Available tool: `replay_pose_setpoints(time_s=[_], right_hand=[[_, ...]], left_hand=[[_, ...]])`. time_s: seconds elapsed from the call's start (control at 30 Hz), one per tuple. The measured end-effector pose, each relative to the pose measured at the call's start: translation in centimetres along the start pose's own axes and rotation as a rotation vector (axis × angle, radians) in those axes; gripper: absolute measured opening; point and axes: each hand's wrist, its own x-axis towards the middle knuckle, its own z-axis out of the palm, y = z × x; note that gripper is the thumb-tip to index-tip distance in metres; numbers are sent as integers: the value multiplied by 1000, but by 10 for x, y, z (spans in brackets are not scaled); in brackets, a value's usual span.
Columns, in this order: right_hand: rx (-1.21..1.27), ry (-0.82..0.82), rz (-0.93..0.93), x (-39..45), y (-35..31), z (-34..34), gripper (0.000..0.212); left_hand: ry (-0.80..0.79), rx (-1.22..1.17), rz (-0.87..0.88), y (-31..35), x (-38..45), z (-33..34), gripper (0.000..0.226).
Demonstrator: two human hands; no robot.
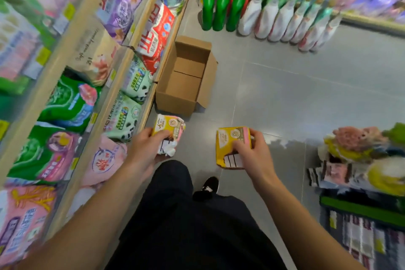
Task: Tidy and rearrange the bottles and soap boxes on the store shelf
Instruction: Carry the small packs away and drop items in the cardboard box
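Note:
My left hand grips a yellow, pink and white soap pack above the floor, close to the shelf unit on my left. My right hand holds a second yellow and pink soap pack, a little to the right of the first. Both packs hang in the air over the grey tiles. On the floor at the back stand green bottles with red caps and a row of white bottles.
An open, empty cardboard box sits on the floor by the shelf base. The left shelves carry bags of detergent. A heap of packs lies at the right. My dark trousers and one shoe are below.

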Motion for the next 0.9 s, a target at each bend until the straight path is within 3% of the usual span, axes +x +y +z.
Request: replay_pose_setpoints(time_s=[0.57, 0.8, 0.9], right_hand=[[-166, -156, 36, 273, -171, 33, 40], [-176, -283, 128, 407, -192, 57, 27], [-233, -349, 166, 480, -176, 83, 31]], left_hand=[[143, -237, -157, 145, 200, 103, 12], [260, -265, -182, 166, 288, 141, 15], [364, -285, -220, 157, 343, 155, 16]])
